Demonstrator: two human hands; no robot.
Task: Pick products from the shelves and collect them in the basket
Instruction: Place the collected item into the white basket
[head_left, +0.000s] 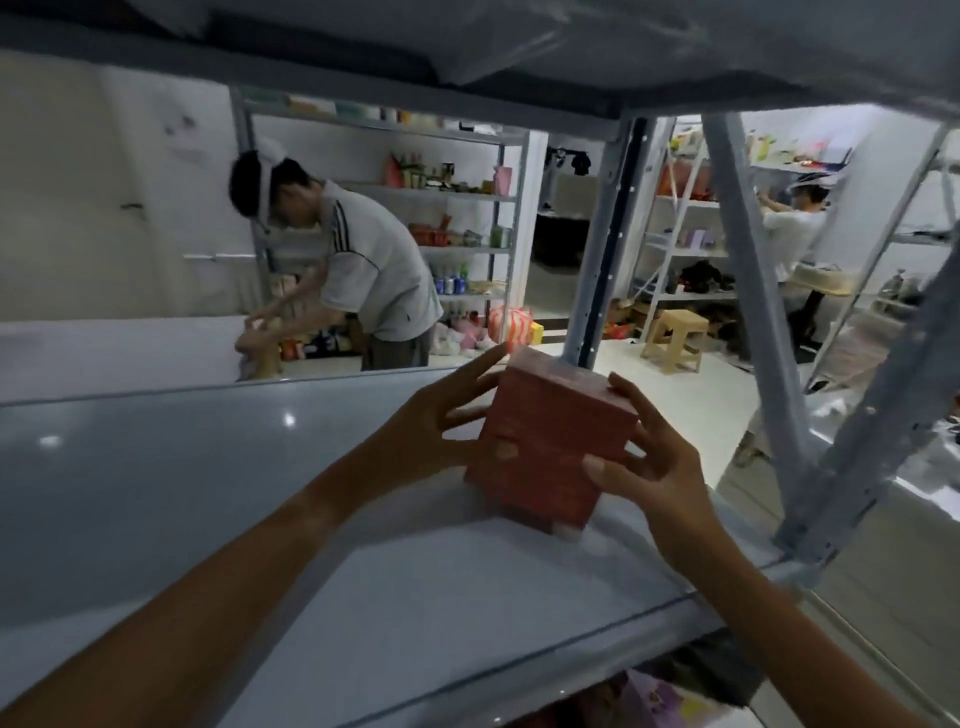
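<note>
Red box (553, 441), one, clasped between left hand (431, 436) and right hand (649, 467), on one grey shelf (208, 493).

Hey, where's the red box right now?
In the head view, the red box sits right of centre on the grey shelf, held between the left hand and right hand, just in front of the shelf's upright post.
</note>
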